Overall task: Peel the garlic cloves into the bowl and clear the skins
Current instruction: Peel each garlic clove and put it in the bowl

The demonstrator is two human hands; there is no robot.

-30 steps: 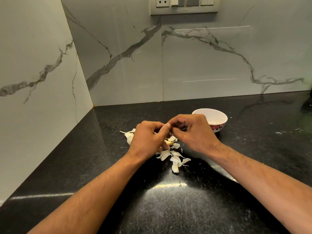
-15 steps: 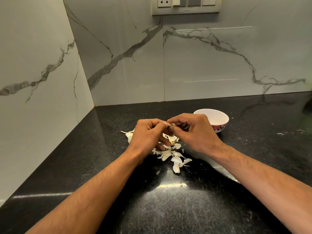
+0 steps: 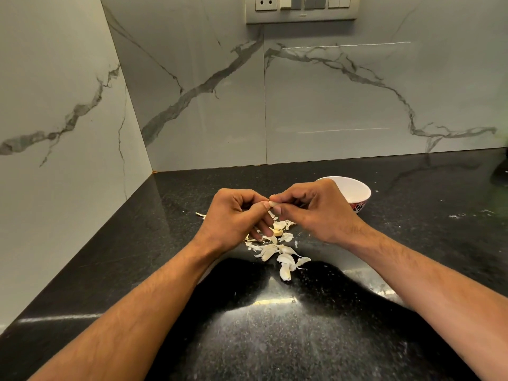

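Both hands meet above the black counter. My left hand (image 3: 236,215) and my right hand (image 3: 316,210) pinch a small garlic clove (image 3: 272,204) between their fingertips; only its pale tip shows. Under the hands lies a pile of white garlic skins and cloves (image 3: 277,251), with one whole clove (image 3: 286,272) at the near end and a yellowish piece (image 3: 277,232) just below my left fingers. A white bowl (image 3: 354,188) with a red-patterned outside stands behind my right hand; its inside is partly hidden.
The black granite counter (image 3: 275,339) ends in a corner of marble-look wall tiles (image 3: 192,92) at left and back. A switch and socket panel (image 3: 302,8) sits high on the back wall. A few white crumbs (image 3: 456,215) lie right of the bowl.
Both hands have kept pinching the clove with small finger shifts. The pile and the bowl have stayed put.
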